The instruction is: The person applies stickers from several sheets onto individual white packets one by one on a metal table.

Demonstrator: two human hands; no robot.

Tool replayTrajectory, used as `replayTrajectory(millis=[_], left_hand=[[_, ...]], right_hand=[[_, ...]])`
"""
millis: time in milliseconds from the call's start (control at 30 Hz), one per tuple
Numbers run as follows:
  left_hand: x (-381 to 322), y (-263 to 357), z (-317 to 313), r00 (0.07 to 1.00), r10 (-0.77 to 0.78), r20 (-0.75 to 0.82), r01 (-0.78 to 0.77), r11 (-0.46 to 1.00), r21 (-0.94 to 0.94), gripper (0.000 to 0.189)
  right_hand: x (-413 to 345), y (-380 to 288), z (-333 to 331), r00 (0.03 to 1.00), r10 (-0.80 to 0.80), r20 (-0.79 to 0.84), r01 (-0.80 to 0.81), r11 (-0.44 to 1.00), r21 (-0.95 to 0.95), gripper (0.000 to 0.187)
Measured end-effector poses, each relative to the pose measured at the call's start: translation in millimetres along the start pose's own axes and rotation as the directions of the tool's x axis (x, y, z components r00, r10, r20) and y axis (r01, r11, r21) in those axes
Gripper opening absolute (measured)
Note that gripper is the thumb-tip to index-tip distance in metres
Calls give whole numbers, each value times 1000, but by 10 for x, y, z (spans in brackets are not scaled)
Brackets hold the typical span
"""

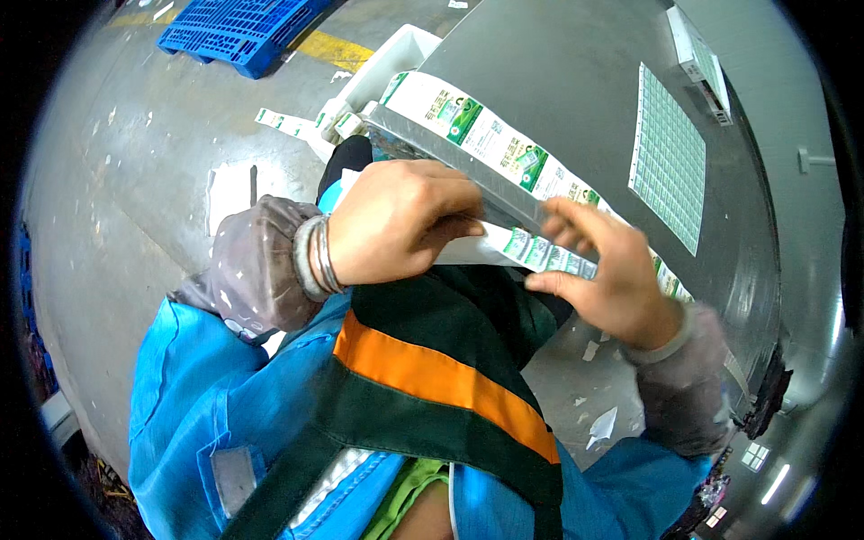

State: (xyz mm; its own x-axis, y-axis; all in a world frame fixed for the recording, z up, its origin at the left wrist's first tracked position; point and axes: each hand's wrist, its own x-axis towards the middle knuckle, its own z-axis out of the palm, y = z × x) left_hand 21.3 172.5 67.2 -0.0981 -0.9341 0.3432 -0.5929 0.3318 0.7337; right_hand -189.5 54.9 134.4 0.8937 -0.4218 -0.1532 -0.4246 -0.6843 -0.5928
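My left hand [405, 223], with bangles at its wrist, pinches a pale strip of small green-and-white labels [543, 253] between thumb and fingers. Part of the strip is hidden behind that hand. Around the strip's other end is my right hand [601, 263], slightly blurred, its thumb and fingers spread apart. Just beyond both hands, a long band of larger printed green-and-white labels [496, 145] lies along the edge of a grey table [540, 61]. The right hand covers a stretch of this band.
A flat sheet of small green labels [668, 158] lies on the table, with a white box [702, 67] farther back. A white bin [398, 57] stands beside the table's left end. On the floor are a blue plastic pallet [236, 30] and paper scraps [602, 426].
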Motion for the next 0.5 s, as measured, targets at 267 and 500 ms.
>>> replayTrajectory(millis=[267, 500], left_hand=[[20, 67, 199, 997, -64, 51, 62, 998, 29, 13], [76, 168, 258, 959, -171, 226, 159, 985, 68, 14]], right_hand=[[-133, 109, 434, 931, -17, -365, 86, 981, 174, 16], [-291, 340, 146, 949, -144, -280, 226, 931, 287, 8]])
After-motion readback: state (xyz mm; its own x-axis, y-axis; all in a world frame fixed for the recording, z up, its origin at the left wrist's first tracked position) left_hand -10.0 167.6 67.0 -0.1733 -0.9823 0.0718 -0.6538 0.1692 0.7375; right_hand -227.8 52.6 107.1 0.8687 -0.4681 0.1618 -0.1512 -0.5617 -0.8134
